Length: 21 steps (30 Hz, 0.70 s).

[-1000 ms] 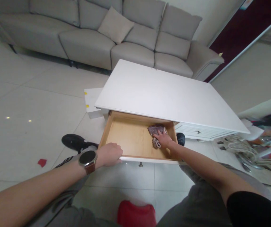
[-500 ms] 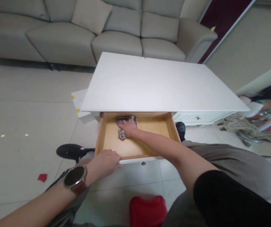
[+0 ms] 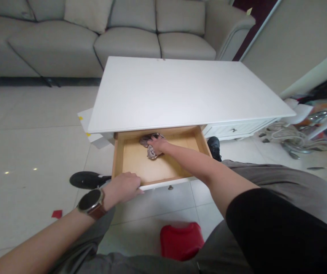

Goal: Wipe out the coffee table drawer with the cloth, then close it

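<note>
Facing you is one long grey sofa point(image 3: 127, 43), and on your side of it stands one white table point(image 3: 180, 91). You have two drawers along the table's near side: an open drawer point(image 3: 131, 165) pulled out toward you on the left, and a closed drawer point(image 3: 234, 129) on the right. One red plastic object point(image 3: 182, 241) is on the floor between your legs, and part of one white box point(image 3: 100, 142) shows beside the table's left end. The open drawer holds one crumpled, patterned cloth point(image 3: 152, 153), lying toward the back and a little left of centre; pale wooden bottom shows around it, most widely to its right. Your hands are apart. Your left hand point(image 3: 126, 186) is clamped over the drawer's front edge near its left corner; your right hand point(image 3: 157, 145) lies on the cloth, but you cannot tell whether it grips or only presses. Two small knobs point(image 3: 170, 187) show, one per drawer.
</note>
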Available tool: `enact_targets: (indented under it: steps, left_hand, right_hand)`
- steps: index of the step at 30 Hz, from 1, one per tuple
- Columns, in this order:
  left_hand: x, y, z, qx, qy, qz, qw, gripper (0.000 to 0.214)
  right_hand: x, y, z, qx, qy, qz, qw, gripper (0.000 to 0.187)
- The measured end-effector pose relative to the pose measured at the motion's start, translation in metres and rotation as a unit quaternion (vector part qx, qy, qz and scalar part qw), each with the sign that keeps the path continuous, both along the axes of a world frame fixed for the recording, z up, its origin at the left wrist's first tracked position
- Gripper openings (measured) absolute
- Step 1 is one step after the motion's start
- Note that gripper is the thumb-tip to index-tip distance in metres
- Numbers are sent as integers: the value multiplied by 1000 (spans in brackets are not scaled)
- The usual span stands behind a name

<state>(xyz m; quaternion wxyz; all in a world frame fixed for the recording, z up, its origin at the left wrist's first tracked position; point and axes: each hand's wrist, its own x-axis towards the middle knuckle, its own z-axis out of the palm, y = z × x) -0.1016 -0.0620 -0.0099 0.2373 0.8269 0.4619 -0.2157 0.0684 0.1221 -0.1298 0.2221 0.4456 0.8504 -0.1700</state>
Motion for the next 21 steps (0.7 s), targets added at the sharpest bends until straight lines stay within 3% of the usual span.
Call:
enact_targets:
  steps: [3, 7, 10, 21]
  left_hand:
    - [4, 1, 4, 5, 41, -38, 998, 32]
    - [6, 0, 5, 5, 37, -28, 999, 31]
    - [5, 0, 5, 2, 30, -26, 999, 30]
    - [-1, -4, 1, 9, 39, -58, 997, 38]
  right_hand:
    - [62, 8, 0, -2, -39, -44, 998, 98]
    - [148, 6, 1, 8, -120, -138, 983, 95]
    - [187, -1, 2, 28, -140, -136, 980, 92]
    - [182, -12, -2, 53, -134, -83, 986, 86]
